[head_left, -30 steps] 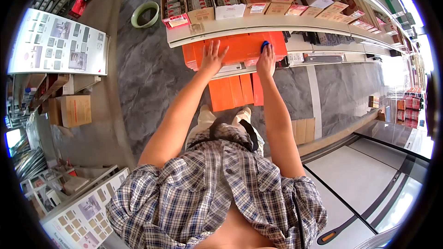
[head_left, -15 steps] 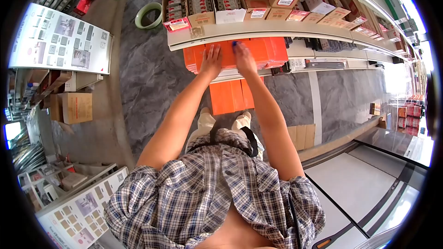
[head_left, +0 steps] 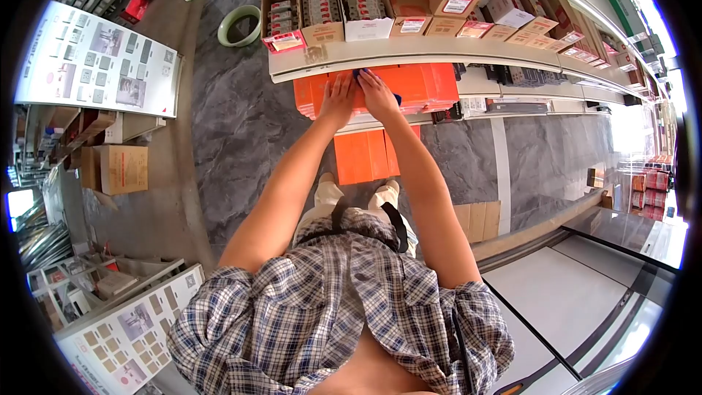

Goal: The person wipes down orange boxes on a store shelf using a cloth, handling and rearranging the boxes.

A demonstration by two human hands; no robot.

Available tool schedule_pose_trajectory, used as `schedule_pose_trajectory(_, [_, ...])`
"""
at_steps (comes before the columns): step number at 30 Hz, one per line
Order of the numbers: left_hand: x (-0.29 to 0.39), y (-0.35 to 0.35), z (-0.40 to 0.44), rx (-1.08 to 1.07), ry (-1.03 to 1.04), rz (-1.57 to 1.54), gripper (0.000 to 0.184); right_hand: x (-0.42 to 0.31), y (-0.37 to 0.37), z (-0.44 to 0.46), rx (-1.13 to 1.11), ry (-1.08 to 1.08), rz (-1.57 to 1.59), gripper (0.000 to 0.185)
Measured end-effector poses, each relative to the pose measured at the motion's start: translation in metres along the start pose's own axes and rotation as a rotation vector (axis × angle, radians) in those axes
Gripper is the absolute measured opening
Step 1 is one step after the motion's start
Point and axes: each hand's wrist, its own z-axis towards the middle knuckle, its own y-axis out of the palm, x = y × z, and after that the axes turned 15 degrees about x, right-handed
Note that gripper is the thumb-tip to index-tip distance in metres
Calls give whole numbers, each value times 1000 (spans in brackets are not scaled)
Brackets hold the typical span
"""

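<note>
A row of orange boxes (head_left: 428,86) sits on the shelf below the upper board. My left hand (head_left: 338,101) lies flat on the boxes, fingers stretched out and holding nothing. Close beside it, my right hand (head_left: 379,95) presses a dark blue cloth (head_left: 398,99) against the orange tops. Most of the cloth is hidden under the palm; bits of blue show at the fingertips and by the wrist edge. More orange boxes (head_left: 355,157) stand lower down, near my feet.
Above my hands, the shelf board (head_left: 322,60) carries open cartons (head_left: 365,28) of small parts. A green ring-shaped basin (head_left: 227,33) is on the floor. Display boards (head_left: 157,66) and a cardboard box (head_left: 124,170) stand at left. A glass-topped counter (head_left: 563,271) is at right.
My right hand has slid left with the blue cloth, closer to my left hand. More of the cloth now shows near the wrist. My left hand has barely moved.
</note>
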Motion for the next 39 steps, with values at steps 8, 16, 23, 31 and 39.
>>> schedule_pose_trajectory(8, [-4,14,-2,143,5,-76,93,78,-51,-14,154,481,-399,39])
schedule_pose_trajectory(16, [-1,-29,26,-129,-91,-58,107,32,-71,-74,460,799,-393,19])
schedule_pose_trajectory(23, [-2,-27,-17,-49,44,-123,101,-28,-110,-84,179,929,-186,32])
schedule_pose_trajectory(31, [-5,-29,-67,66,549,-267,95,-114,-102,-114,-531,433,-387,107])
schedule_pose_trajectory(39, [21,-15,-106,63,630,-223,95,-127,-91,-174,-527,422,-354,105])
